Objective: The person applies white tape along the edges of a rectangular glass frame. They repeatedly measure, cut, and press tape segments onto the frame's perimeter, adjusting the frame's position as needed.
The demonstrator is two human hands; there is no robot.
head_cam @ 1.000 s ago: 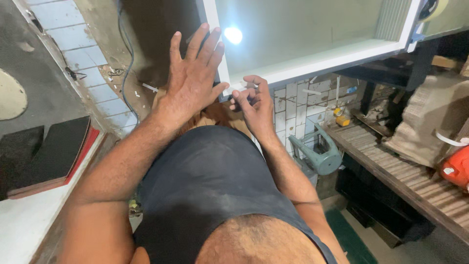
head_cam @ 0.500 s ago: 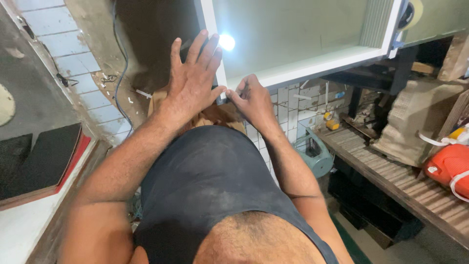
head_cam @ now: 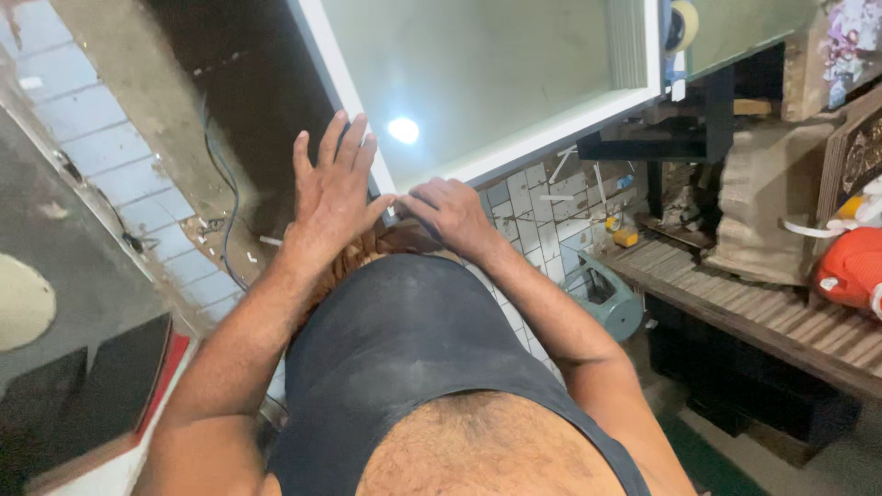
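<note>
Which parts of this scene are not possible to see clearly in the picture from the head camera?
- Head view: whatever the right hand pinches at the corner of the white frame is covered by its own fingers.
- Head view: the palm of the left hand and the frame part under it are hidden.
- Head view: the frame runs off the top edge.
- Head view: the orange object is cut by the right edge.
- Head view: a glare spot washes out the panel.

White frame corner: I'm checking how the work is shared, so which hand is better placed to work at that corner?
Probably the right hand: its curled fingers sit right at the white frame corner. The left hand lies flat and spread against the frame's side, seemingly bracing it.
</note>
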